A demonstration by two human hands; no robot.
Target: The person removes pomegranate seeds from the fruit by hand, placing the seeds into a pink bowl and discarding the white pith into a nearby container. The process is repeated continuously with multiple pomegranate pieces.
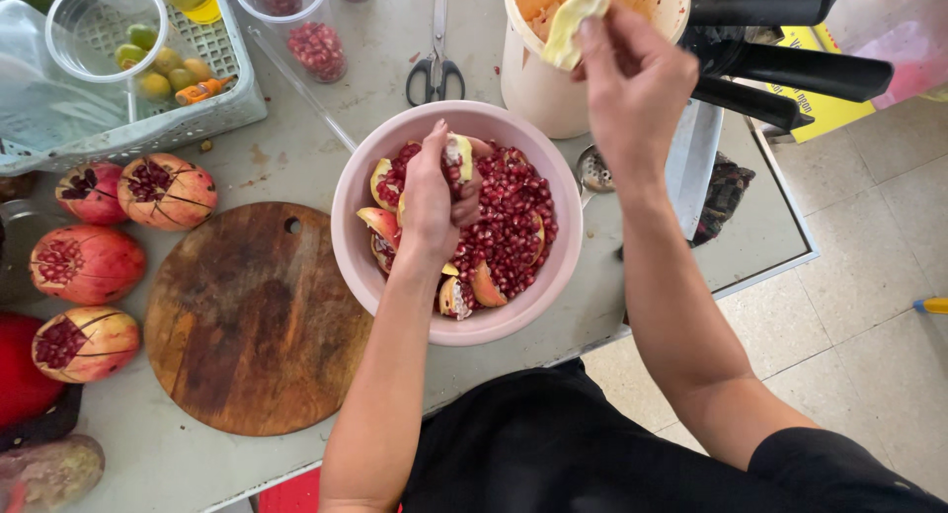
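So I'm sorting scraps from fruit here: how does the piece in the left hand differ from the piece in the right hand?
The pomegranate chunk in the left hand has red seeds on it and sits low over the pink bowl; the peel strip in the right hand is bare, pale yellow, and held over the cream tub. The chunk is blocky; the strip is thin and curved. Both are pinched by fingers.

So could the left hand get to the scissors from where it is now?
Probably not freely: the left hand is in the pink bowl, closed on a pomegranate piece. The scissors lie uncovered beyond the rim.
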